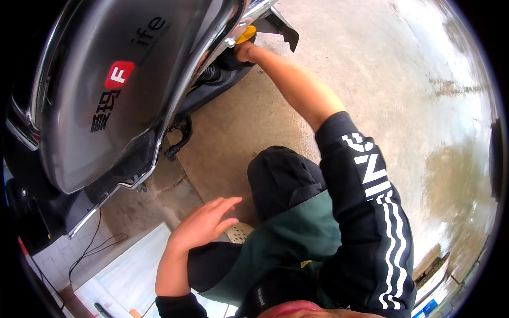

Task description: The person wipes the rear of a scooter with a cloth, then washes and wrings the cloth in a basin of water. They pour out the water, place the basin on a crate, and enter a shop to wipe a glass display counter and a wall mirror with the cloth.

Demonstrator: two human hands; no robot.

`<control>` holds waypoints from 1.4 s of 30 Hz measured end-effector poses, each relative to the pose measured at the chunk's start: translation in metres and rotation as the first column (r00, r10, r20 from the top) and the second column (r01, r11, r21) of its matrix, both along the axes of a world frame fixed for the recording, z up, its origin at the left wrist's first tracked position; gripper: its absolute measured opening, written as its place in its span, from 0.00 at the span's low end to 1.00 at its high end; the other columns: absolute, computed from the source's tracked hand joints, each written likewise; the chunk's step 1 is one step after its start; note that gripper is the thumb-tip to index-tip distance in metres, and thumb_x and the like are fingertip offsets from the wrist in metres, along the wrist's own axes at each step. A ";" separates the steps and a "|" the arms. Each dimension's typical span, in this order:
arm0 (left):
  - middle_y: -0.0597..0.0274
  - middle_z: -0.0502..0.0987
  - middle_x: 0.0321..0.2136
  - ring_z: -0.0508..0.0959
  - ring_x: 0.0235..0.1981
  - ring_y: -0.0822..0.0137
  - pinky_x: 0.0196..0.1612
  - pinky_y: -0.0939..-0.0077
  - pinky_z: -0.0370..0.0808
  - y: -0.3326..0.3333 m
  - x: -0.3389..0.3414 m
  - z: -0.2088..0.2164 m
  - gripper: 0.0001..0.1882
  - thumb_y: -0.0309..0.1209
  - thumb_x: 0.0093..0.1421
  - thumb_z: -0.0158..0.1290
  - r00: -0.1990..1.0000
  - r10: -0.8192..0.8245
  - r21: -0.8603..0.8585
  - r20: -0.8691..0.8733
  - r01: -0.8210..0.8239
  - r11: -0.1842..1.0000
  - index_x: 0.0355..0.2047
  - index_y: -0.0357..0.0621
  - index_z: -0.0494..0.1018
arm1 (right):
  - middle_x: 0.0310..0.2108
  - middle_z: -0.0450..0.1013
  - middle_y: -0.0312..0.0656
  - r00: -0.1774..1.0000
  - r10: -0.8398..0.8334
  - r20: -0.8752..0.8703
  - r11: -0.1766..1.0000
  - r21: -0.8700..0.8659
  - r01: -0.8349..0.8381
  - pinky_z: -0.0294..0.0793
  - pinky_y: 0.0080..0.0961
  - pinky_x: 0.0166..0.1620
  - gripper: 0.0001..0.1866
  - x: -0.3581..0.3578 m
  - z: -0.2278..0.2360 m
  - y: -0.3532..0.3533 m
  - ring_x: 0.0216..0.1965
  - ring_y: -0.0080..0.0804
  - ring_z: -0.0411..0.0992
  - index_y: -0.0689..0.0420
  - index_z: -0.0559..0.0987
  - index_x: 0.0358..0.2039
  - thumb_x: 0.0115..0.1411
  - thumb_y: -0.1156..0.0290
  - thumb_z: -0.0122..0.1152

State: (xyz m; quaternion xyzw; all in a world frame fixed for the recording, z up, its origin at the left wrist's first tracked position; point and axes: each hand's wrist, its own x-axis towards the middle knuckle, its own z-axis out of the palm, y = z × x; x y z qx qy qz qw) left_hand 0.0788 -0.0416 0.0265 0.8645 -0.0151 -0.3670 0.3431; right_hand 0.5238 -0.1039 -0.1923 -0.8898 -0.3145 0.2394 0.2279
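Yellow scooter part (246, 35) just beside right fingers (242, 50), their grip unclear, left fingers (225, 204) loosely outstretched

Left hand (201, 225): one, bare, fingers (225, 205) extended, thumb (227, 226) apart. Right arm (297, 90): one, stretched far forward; right hand (245, 52) at its end (fingertips hidden).

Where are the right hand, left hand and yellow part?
Right hand (245, 52): head view, middle of its visible portion.
Left hand (205, 224): head view, back of the hand.
Yellow part (246, 35): head view, middle of its visible surface.
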 end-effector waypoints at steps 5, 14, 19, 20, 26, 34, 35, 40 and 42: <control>0.54 0.79 0.46 0.80 0.48 0.55 0.51 0.63 0.76 0.000 -0.005 0.009 0.27 0.33 0.64 0.60 0.999 0.012 -0.009 0.029 -0.012 1.000 0.62 0.49 0.68 | 0.56 0.76 0.41 0.802 -0.159 -0.576 0.758 0.449 0.473 0.72 0.32 0.57 0.23 -0.034 0.049 -0.026 0.55 0.34 0.72 0.57 0.75 0.60 0.65 0.65 0.57; 0.55 0.80 0.45 0.80 0.48 0.53 0.50 0.62 0.76 -0.005 -0.011 0.013 0.27 0.33 0.64 0.60 0.999 0.006 -0.058 0.034 -0.004 0.998 0.62 0.48 0.68 | 0.64 0.69 0.42 0.961 0.077 -0.267 0.940 0.342 0.020 0.61 0.36 0.65 0.29 -0.020 0.035 -0.002 0.64 0.38 0.62 0.49 0.73 0.64 0.62 0.58 0.65; 0.54 0.80 0.45 0.80 0.47 0.51 0.49 0.61 0.76 -0.021 -0.028 0.037 0.26 0.34 0.64 0.60 0.995 0.067 -0.085 0.073 -0.060 0.995 0.62 0.48 0.69 | 0.57 0.72 0.44 0.986 0.113 -0.124 0.972 0.219 -0.084 0.65 0.36 0.57 0.25 -0.022 0.026 0.029 0.56 0.37 0.66 0.54 0.76 0.59 0.63 0.60 0.62; 0.55 0.80 0.45 0.80 0.47 0.51 0.49 0.61 0.76 -0.022 -0.028 0.040 0.26 0.34 0.64 0.60 0.995 0.064 -0.085 0.072 -0.058 0.995 0.62 0.47 0.68 | 0.55 0.73 0.44 0.990 0.099 -0.103 0.976 0.205 -0.076 0.67 0.36 0.55 0.23 -0.016 0.016 0.028 0.54 0.37 0.68 0.55 0.77 0.58 0.64 0.60 0.61; 0.53 0.80 0.43 0.79 0.45 0.49 0.47 0.60 0.76 -0.015 -0.038 0.053 0.24 0.36 0.65 0.59 0.983 0.083 -0.089 0.164 -0.069 0.994 0.60 0.45 0.70 | 0.41 0.80 0.48 0.744 -0.306 -0.594 0.691 0.399 0.603 0.75 0.34 0.40 0.18 0.064 -0.081 -0.054 0.39 0.33 0.77 0.63 0.82 0.48 0.65 0.65 0.57; 0.55 0.81 0.44 0.80 0.46 0.51 0.48 0.62 0.76 -0.022 -0.050 0.067 0.25 0.37 0.65 0.59 0.980 0.171 -0.151 0.098 -0.155 0.976 0.61 0.46 0.69 | 0.52 0.75 0.43 0.463 -0.054 -0.885 0.091 0.458 0.884 0.83 0.37 0.50 0.20 -0.041 -0.065 -0.149 0.50 0.35 0.77 0.61 0.71 0.60 0.73 0.64 0.52; 0.56 0.80 0.44 0.80 0.46 0.52 0.49 0.62 0.76 -0.018 -0.051 0.064 0.26 0.35 0.65 0.60 0.980 0.168 -0.151 0.105 -0.151 0.977 0.62 0.47 0.69 | 0.52 0.76 0.43 0.457 -0.037 -0.889 0.010 0.457 0.890 0.83 0.37 0.49 0.19 -0.044 -0.093 -0.161 0.50 0.36 0.77 0.60 0.72 0.60 0.74 0.64 0.52; 0.56 0.80 0.44 0.80 0.47 0.54 0.50 0.64 0.76 0.005 -0.065 0.054 0.28 0.32 0.64 0.60 0.979 0.182 -0.144 0.094 -0.167 0.975 0.64 0.48 0.68 | 0.47 0.80 0.37 0.148 0.175 -0.973 -0.079 0.136 0.988 0.82 0.45 0.48 0.14 -0.086 -0.164 -0.120 0.50 0.36 0.77 0.50 0.77 0.52 0.71 0.60 0.54; 0.56 0.80 0.45 0.80 0.47 0.54 0.50 0.64 0.76 0.010 -0.069 0.049 0.29 0.32 0.64 0.60 0.981 0.186 -0.155 0.050 -0.176 0.972 0.64 0.48 0.68 | 0.49 0.80 0.33 0.116 0.288 -0.950 -0.076 0.098 0.992 0.78 0.47 0.52 0.14 -0.095 -0.146 -0.069 0.50 0.34 0.78 0.48 0.78 0.50 0.71 0.58 0.53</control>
